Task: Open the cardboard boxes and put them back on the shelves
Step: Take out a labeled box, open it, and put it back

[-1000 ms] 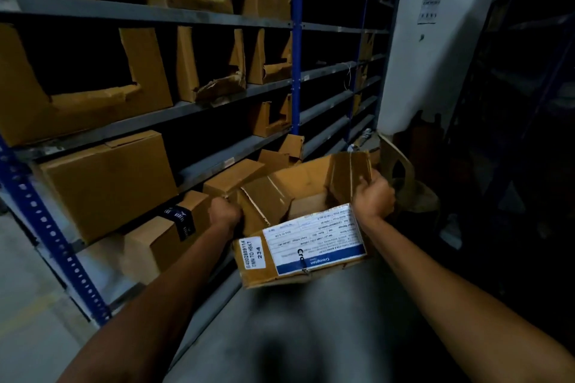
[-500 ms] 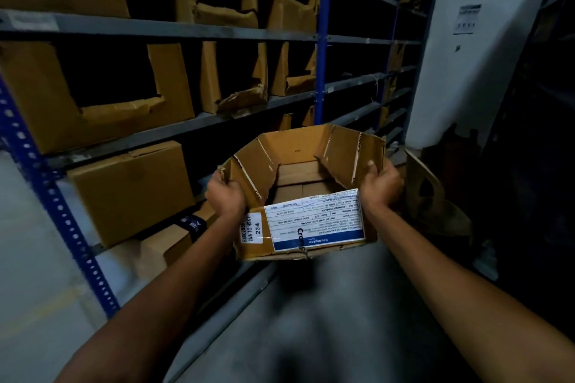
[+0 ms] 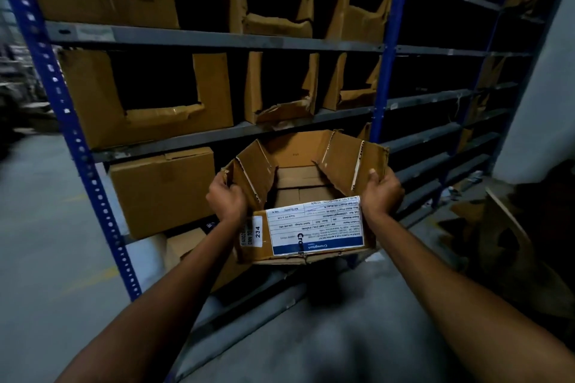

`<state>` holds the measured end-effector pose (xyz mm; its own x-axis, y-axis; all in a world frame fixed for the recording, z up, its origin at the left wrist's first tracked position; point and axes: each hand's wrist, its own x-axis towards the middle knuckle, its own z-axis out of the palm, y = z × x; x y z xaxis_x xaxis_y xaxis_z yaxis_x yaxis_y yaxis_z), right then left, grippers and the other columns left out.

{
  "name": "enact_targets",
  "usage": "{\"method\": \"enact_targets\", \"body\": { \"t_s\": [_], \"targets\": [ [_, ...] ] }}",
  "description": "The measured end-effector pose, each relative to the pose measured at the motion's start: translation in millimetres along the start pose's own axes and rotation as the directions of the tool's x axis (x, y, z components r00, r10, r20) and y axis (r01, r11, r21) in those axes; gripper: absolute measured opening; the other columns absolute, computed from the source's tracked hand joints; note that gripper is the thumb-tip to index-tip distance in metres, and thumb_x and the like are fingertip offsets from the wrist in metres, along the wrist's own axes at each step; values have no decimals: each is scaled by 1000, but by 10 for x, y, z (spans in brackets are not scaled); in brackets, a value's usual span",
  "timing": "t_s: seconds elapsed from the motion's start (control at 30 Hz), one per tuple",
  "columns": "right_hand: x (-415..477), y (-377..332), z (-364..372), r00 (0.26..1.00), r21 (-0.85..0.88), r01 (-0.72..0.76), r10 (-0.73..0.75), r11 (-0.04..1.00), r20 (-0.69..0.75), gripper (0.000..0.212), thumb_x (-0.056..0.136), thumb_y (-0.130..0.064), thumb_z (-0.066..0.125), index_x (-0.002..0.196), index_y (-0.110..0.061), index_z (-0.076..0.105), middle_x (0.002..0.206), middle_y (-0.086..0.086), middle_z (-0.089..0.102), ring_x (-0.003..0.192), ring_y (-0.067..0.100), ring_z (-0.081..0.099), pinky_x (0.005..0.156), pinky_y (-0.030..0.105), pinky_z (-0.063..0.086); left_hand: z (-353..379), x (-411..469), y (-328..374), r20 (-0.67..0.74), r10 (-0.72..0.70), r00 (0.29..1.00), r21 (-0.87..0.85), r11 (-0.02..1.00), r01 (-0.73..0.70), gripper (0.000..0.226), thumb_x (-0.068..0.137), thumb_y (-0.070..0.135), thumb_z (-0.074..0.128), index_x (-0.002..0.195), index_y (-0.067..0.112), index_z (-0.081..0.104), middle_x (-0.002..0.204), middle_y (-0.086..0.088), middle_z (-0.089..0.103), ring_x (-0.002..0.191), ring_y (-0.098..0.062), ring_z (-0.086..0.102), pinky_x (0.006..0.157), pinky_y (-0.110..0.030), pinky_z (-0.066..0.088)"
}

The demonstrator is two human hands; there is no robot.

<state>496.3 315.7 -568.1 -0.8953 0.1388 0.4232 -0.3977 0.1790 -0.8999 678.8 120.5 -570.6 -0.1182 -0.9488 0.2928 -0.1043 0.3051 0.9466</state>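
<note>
An opened cardboard box [image 3: 295, 149] with a white and blue label on its near side hangs in the air in front of the shelves, its flaps standing up. Smaller cartons lie inside it. My left hand [image 3: 227, 200] grips the box's left flap and wall. My right hand [image 3: 381, 193] grips the right wall, thumb over the rim. The metal shelving [image 3: 217, 40], grey boards on blue posts, rises just behind the box.
Cut-open cardboard bins [image 3: 149, 121] line the upper shelves. A closed box [image 3: 161, 190] sits on a low shelf at left, another [image 3: 183, 246] below it. Torn cardboard scraps [image 3: 510, 246] lie on the floor at right, by a white pillar [image 3: 541, 87].
I have lifted the box up from near the floor to the level of the lower shelves. The view has swung left and upward, and both hands keep their hold.
</note>
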Motion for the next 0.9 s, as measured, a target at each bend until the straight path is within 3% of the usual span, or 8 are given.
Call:
{"method": "enact_targets", "body": {
  "t_s": [0.3, 0.6, 0.7, 0.8, 0.9],
  "targets": [
    [488, 367, 289, 990, 108, 12, -27, 994, 140, 22, 96, -11, 56, 112, 4, 63, 110, 23, 67, 104, 35, 64, 89, 39, 47, 495, -90, -145, -95, -1, 995, 32, 999, 4, 37, 87, -8, 42, 106, 14, 64, 95, -3, 66, 85, -23, 65, 75, -39, 58],
    [985, 826, 734, 944, 13, -8, 3, 1000, 329, 31, 102, -12, 45, 128, 3, 52, 130, 24, 56, 121, 38, 52, 101, 37, 38, 1137, 89, -271, -47, 65, 997, 75, 995, -61, 38, 89, -6, 42, 118, 16, 55, 102, 5, 58, 97, -16, 59, 76, -27, 49],
    [1228, 999, 1000, 898, -105, -38, 80, 994, 432, 34, 104, -22, 39, 130, -4, 51, 129, 21, 57, 119, 39, 53, 99, 43, 39, 1368, 205, -404, -29, 51, 998, 76, 996, -48, 40, 88, -6, 43, 122, 15, 52, 106, 1, 59, 99, -18, 58, 77, -29, 48],
    [1498, 1254, 1369, 842, -378, -42, 236, 925, 485, 48, 100, -46, 29, 130, -17, 52, 132, 17, 54, 120, 41, 50, 102, 53, 38, 1618, 325, -611, -59, 34, 998, 82, 996, -29, 43, 86, -7, 44, 124, 13, 51, 114, -8, 61, 104, -22, 58, 83, -34, 49],
    [1687, 1414, 1583, 815, -552, 4, 318, 834, 485, 48, 100, -50, 28, 127, -22, 57, 131, 17, 53, 118, 38, 51, 97, 47, 40, 1872, 463, -849, -50, -6, 999, 64, 998, 9, 45, 86, -5, 46, 125, 18, 49, 116, -7, 61, 108, -26, 60, 88, -45, 54]
  ]
}}
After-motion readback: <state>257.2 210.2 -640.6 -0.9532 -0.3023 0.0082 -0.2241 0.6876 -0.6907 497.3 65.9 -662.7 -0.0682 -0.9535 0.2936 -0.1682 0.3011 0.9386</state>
